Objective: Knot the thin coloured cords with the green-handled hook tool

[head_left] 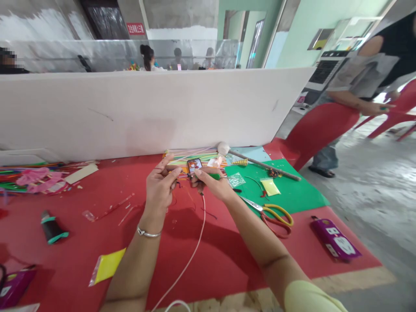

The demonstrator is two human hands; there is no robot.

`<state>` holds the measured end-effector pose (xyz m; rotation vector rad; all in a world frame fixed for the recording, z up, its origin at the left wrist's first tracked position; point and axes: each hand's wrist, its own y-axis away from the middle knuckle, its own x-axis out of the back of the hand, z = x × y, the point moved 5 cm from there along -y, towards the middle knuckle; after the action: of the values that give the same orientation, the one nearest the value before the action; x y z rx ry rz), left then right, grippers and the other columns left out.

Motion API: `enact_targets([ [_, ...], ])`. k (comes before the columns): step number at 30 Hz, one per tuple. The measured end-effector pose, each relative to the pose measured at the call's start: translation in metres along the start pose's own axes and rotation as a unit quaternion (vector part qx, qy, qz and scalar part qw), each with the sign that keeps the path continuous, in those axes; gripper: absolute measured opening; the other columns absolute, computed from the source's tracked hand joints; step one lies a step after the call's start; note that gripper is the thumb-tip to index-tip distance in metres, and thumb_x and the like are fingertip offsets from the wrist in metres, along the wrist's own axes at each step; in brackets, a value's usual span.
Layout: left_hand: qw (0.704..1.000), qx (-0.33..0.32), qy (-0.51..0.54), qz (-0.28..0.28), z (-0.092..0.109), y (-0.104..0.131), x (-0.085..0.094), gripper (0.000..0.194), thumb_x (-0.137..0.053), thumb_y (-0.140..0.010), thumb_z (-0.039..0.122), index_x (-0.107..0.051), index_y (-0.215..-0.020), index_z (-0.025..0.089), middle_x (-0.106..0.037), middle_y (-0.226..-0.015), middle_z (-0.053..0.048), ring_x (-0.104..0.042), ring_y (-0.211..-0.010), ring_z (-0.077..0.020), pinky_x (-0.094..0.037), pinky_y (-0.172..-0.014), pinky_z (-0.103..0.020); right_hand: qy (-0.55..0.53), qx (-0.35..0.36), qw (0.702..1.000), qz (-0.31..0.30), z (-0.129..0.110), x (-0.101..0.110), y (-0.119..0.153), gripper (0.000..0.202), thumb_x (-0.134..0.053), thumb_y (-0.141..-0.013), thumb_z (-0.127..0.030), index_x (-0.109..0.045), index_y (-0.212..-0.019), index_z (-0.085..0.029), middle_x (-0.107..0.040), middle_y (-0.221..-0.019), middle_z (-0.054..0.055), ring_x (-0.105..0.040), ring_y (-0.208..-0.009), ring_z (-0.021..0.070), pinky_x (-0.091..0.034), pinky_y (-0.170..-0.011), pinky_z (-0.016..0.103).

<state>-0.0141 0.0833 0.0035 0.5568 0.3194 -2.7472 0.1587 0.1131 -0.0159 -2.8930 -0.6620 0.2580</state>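
Note:
My left hand [159, 186], with a silver bangle on its wrist, is raised over the red table. Its thumb and forefinger are pinched together on something thin and dark, too small to make out. Close beside it my right hand [209, 180] is closed, with a bit of green showing at its fingers; what it holds is mostly hidden. Just behind the hands is a phone [195, 164] with a lit screen. A pale cable [198, 242] runs from beneath my right hand to the table's front edge.
Scissors [273, 216] and a yellow packet [270, 187] lie on a green sheet [308, 195] at right. A stick [263, 164] has a white ball. Purple box [334, 240], yellow packet [110, 265], black-teal tool [53, 227]. A white board [146, 112] stands behind; a person [367, 73] stands right.

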Motion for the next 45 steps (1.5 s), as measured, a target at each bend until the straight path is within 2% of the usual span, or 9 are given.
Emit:
enact_targets([
  [6, 0.999, -0.033, -0.026, 0.015, 0.000, 0.000, 0.000, 0.064, -0.098, -0.064, 0.025, -0.079, -0.124, 0.019, -0.075, -0.082, 0.000, -0.047, -0.047, -0.0026, -0.032, -0.038, -0.016, 0.020, -0.004, 1.000, 0.007, -0.005, 0.000, 0.001, 0.054, -0.068, -0.092, -0.067, -0.075, -0.081, -0.015, -0.070, -0.071, 0.003, -0.062, -0.054, 0.0104, -0.049, -0.049, 0.022],
  [10, 0.998, -0.048, -0.041, 0.024, 0.001, 0.001, 0.000, 0.062, -0.097, -0.064, 0.026, -0.079, -0.123, 0.020, -0.074, -0.082, 0.000, -0.045, -0.047, -0.0025, -0.032, -0.038, -0.016, 0.025, -0.007, 1.000, 0.012, -0.010, -0.003, 0.003, 0.056, -0.068, -0.090, -0.070, -0.074, -0.081, -0.015, -0.070, -0.070, 0.003, -0.062, -0.053, 0.0100, -0.051, -0.051, 0.023],
  [17, 0.995, -0.070, -0.060, 0.031, -0.004, -0.001, 0.004, 0.062, -0.095, -0.068, 0.028, -0.078, -0.127, 0.021, -0.075, -0.085, 0.000, -0.046, -0.048, -0.0029, -0.032, -0.040, -0.016, 0.034, -0.007, 0.999, 0.009, -0.006, -0.002, 0.003, 0.057, -0.065, -0.092, -0.071, -0.074, -0.085, -0.016, -0.069, -0.073, 0.003, -0.061, -0.056, 0.0097, -0.047, -0.049, 0.021],
  [27, 0.995, -0.075, -0.065, 0.031, -0.005, 0.000, 0.004, 0.064, -0.095, -0.068, 0.028, -0.077, -0.129, 0.021, -0.077, -0.086, -0.003, -0.047, -0.050, -0.0045, -0.033, -0.041, -0.017, 0.031, 0.012, 0.999, 0.001, -0.011, -0.002, 0.005, 0.059, -0.063, -0.093, -0.073, -0.075, -0.084, -0.015, -0.071, -0.075, 0.005, -0.060, -0.057, 0.0106, -0.048, -0.052, 0.023],
  [36, 0.994, -0.081, -0.069, 0.034, -0.005, 0.001, 0.004, 0.065, -0.095, -0.069, 0.031, -0.077, -0.131, 0.022, -0.077, -0.086, -0.001, -0.045, -0.049, -0.0033, -0.032, -0.042, -0.017, 0.026, 0.000, 0.999, 0.023, -0.009, -0.001, 0.004, 0.057, -0.067, -0.091, -0.072, -0.076, -0.084, -0.016, -0.071, -0.074, 0.005, -0.061, -0.054, 0.0109, -0.047, -0.049, 0.023],
  [40, 0.987, -0.117, -0.094, 0.051, -0.003, 0.003, 0.003, 0.063, -0.094, -0.070, 0.032, -0.077, -0.130, 0.022, -0.078, -0.087, -0.002, -0.048, -0.052, -0.0046, -0.036, -0.047, -0.018, 0.025, 0.001, 0.999, 0.039, -0.012, -0.002, 0.004, 0.061, -0.068, -0.086, -0.077, -0.074, -0.079, -0.016, -0.072, -0.072, 0.005, -0.059, -0.051, 0.0106, -0.050, -0.050, 0.025],
  [45, 0.981, -0.148, -0.113, 0.059, -0.004, 0.007, 0.002, 0.058, -0.091, -0.074, 0.031, -0.077, -0.130, 0.024, -0.078, -0.089, -0.002, -0.049, -0.054, -0.0049, -0.037, -0.047, -0.019, 0.016, 0.019, 0.998, 0.049, -0.010, -0.002, 0.003, 0.057, -0.067, -0.090, -0.073, -0.074, -0.080, -0.017, -0.072, -0.076, 0.005, -0.059, -0.053, 0.0099, -0.048, -0.050, 0.024],
])
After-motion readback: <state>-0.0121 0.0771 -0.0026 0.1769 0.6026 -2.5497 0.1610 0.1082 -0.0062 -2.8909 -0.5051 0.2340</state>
